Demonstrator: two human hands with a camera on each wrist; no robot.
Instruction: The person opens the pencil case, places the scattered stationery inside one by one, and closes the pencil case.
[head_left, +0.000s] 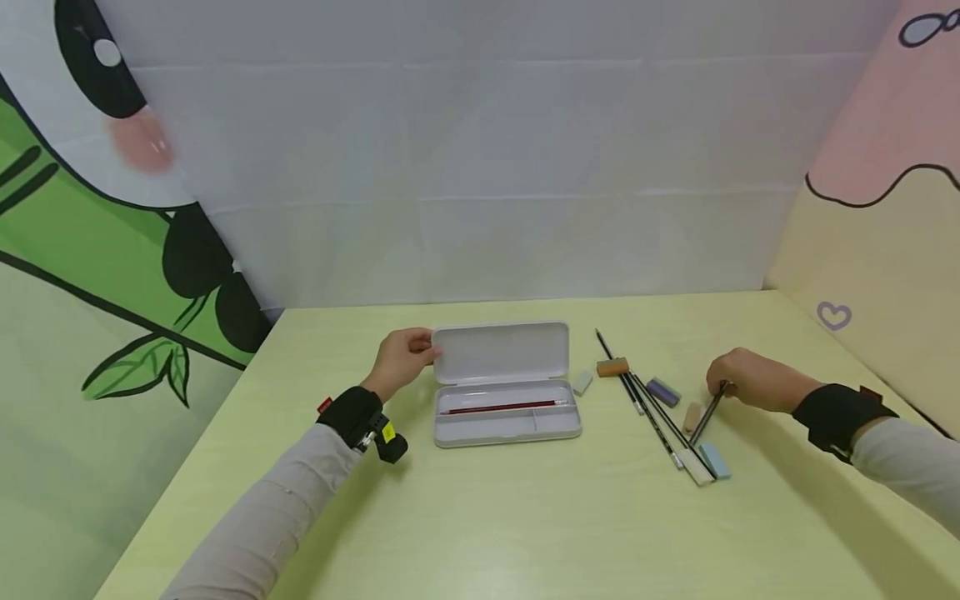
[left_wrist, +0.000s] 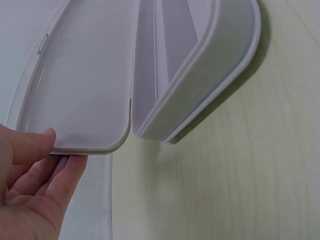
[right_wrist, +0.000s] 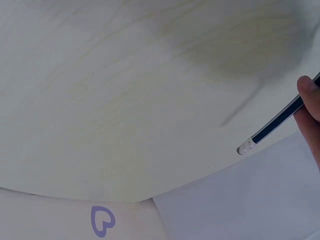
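My left hand (head_left: 403, 360) pinches the left edge of the raised lid (head_left: 501, 352) of a pale grey pencil case; in the left wrist view the thumb lies on the lid's inner face (left_wrist: 80, 75) with fingers behind. Inside the lower half of the case (head_left: 487, 430) lies one dark red pencil (head_left: 504, 408). Over to the right, my right hand (head_left: 753, 379) grips a dark pencil (right_wrist: 277, 121) with a silvery, eraser-tipped end. In the head view its lower end slants down beside a light blue eraser (head_left: 716, 461) and a beige eraser (head_left: 692, 417).
Several dark pencils (head_left: 654, 419) lie crossed between the case and my right hand. Around them are a brown-orange block (head_left: 612, 367), a purple one (head_left: 663, 392), a white one (head_left: 696, 468) and a small greyish one (head_left: 582, 382). A white backdrop (head_left: 495, 167) rises behind the table.
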